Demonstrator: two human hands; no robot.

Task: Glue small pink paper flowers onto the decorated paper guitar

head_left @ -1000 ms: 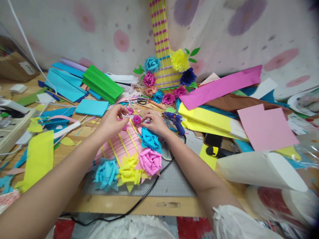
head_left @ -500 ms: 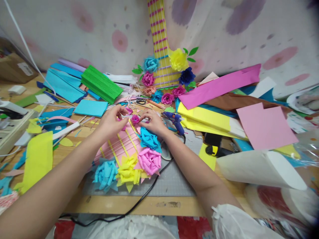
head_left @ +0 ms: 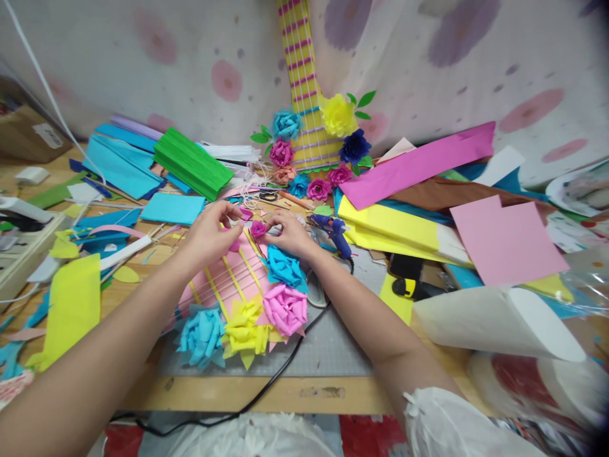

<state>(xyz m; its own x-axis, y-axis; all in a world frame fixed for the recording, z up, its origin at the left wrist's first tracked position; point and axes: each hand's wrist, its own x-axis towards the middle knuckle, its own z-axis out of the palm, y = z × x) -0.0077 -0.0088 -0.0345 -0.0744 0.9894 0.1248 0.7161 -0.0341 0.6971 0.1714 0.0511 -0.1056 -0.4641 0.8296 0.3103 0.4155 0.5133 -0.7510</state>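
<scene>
A small magenta paper flower (head_left: 258, 229) is at the fingertips of my right hand (head_left: 288, 233), which pinches it from the right above the pink paper guitar (head_left: 203, 284). My left hand (head_left: 215, 231) is just left of the flower, fingers curved and apart. Beneath its thumb shows a bit of magenta paper (head_left: 233, 245), partly hidden. Yellow strips and pale strings cross the guitar. Along its near and right edges sit a blue paper flower (head_left: 202, 336), a yellow one (head_left: 246, 327), a pink one (head_left: 285, 309) and another blue flower (head_left: 285, 265).
A blue glue gun (head_left: 332, 233) lies right of my right hand; its black cord (head_left: 280, 368) runs over the grey cutting mat (head_left: 328, 352). Behind stands a yellow paper guitar (head_left: 304, 82) with flowers. Folded green paper (head_left: 193, 162), yellow sheets (head_left: 390, 228) and a white roll (head_left: 495, 324) surround the mat.
The view has shifted very slightly. Both hands stay nearly in place, with the right fingers drawn slightly closer round the small magenta flower.
</scene>
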